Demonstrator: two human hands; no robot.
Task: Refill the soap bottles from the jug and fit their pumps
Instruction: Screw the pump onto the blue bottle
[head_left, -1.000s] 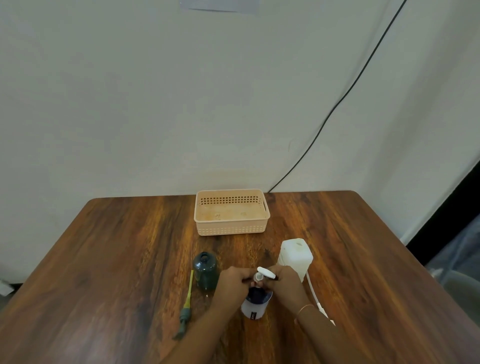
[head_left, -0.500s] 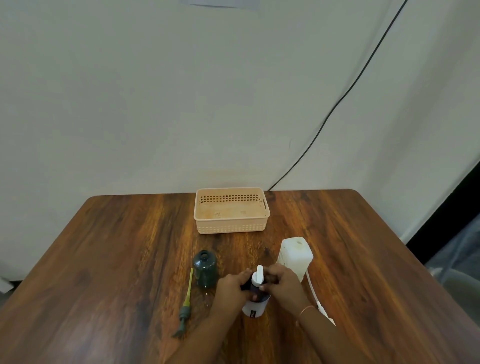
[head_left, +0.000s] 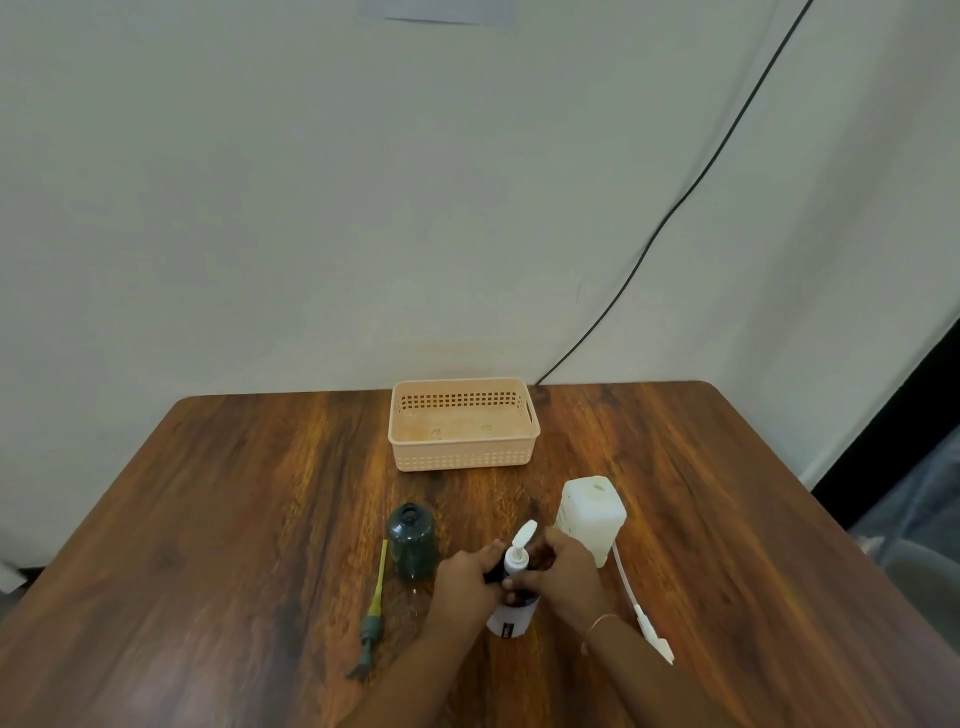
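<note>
My left hand (head_left: 465, 574) and right hand (head_left: 563, 571) wrapped around the bottle (head_left: 511, 613) standing between them on the tabletop (head_left: 234, 519), white pump (head_left: 519, 548) on top, jug (head_left: 592, 514) just behind my right hand

Basket (head_left: 464, 457) behind; open bottle (head_left: 411, 540) left of held bottle (head_left: 511, 618); jug (head_left: 591, 514) right.

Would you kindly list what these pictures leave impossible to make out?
Head view only:
- White bottle: neck hidden by left hand and right hand.
- Its label text: too small.
- Jug: fill level unreadable through opaque walls.
- Green bottle: contents unclear, dark plastic.
</note>
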